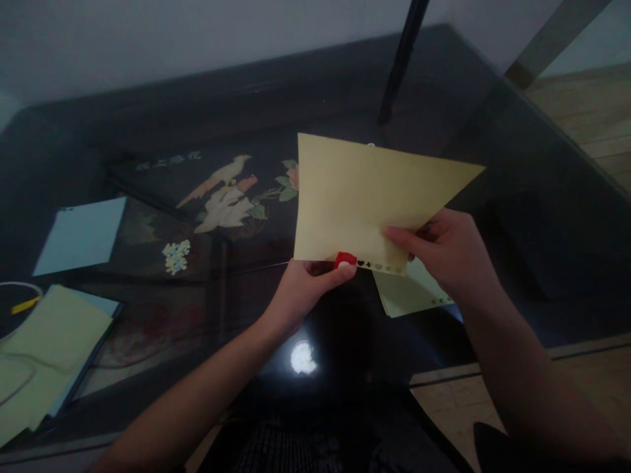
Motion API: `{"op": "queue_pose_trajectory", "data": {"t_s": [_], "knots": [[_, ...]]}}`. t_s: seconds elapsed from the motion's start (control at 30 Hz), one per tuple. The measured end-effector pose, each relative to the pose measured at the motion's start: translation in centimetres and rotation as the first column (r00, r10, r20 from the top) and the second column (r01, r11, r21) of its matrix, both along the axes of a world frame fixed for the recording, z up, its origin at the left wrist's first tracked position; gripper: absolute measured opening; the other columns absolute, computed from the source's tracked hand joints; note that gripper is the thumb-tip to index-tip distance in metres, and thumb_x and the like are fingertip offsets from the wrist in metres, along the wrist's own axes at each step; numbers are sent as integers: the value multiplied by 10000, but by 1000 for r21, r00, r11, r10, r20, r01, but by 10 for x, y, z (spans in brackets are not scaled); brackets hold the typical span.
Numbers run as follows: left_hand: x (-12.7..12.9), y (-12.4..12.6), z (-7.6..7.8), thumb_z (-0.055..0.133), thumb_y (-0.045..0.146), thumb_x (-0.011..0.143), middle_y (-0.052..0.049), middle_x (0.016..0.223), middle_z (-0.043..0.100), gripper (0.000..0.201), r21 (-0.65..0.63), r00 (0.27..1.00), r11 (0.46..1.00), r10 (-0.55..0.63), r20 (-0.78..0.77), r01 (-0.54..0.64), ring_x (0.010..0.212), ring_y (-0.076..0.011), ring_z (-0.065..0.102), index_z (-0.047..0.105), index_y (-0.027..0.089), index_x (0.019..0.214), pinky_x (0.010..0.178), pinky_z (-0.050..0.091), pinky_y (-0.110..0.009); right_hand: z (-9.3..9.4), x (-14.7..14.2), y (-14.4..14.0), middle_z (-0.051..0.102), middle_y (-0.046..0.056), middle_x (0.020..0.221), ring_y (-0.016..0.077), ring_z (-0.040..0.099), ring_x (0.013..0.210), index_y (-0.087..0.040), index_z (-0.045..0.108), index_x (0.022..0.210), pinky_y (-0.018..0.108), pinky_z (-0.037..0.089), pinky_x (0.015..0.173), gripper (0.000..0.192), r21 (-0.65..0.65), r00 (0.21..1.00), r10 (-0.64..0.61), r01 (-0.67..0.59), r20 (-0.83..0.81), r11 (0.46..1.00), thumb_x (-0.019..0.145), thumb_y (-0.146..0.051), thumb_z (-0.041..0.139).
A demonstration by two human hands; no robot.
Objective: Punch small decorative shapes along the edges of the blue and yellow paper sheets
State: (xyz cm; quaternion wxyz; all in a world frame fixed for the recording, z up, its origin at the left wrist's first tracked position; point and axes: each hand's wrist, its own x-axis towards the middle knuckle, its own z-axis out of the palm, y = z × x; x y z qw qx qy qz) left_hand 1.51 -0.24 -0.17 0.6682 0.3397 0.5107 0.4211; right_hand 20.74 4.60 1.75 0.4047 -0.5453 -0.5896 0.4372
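L hand (300, 286): closed round a small red punch (344, 260), thumb pressed on top; punch sits on the bottom edge of the sheet (355, 197).
R hand (444, 253): pinching the sheet's lower right part, thumb on front, fingers behind; nothing else in it.
Sheet: pale yellow, held up in the air above the table (517, 197), tilted, far corner pointing right. Row of small punched shapes (379, 266) runs along the bottom edge just right of the punch.
Below R hand: second pale sheet (409, 295) lying on the glass, w/ punched marks near its edge too.
Further out: blue paper (81, 235) and a stack of yellow sheets (44, 355) at left, well apart from the hands; bird-and-flower picture (224, 194) under the glass.
Risk 1: sheet held by one pinch only, so it prob. flexes or swings as the thumb presses → next hole lands off the row or overlaps the last one.
Risk 2: punch not fully seated on the edge → half-cut shape or torn edge.
Risk 3: dim light, holes tiny → spacing hard to judge.
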Motion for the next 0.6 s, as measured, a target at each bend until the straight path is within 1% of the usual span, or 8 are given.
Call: {"op": "queue_pose_trajectory", "data": {"t_s": [0.13,0.27,0.43,0.6], "knots": [[-1,1,0,771,289,679,-98,1087,738,329,20,998,998,-51,-30,51,1032,-217,678,705,166,977,1005,457,-406,-3,1,1,747,39,771,194,665,602,-226,715,799,324,501,512,106,-16,1000,-6,6,28,1000,711,-274,748],[-2,1,1,757,288,678,-109,1099,733,323,-1,997,998,-63,-48,63,1037,-231,677,696,154,965,993,468,-424,-4,0,1,748,40,786,186,662,607,-224,715,813,312,493,506,123,-28,1000,-2,3,21,1000,711,-282,749],[-3,0,-1,752,219,673,-101,1100,733,326,-18,996,996,-88,-21,88,1049,-226,673,682,146,982,1010,458,-425,-3,-1,0,741,40,767,174,649,587,-206,711,809,292,478,479,119,-37,1000,-15,15,3,999,710,-265,743],[-4,-1,-7,753,208,676,-102,1048,740,308,30,990,991,-128,-57,130,990,-212,684,664,134,961,976,487,-414,-4,1,1,729,30,712,169,636,550,-202,708,771,291,481,461,98,-44,998,-61,60,-34,997,701,-260,742]]}}
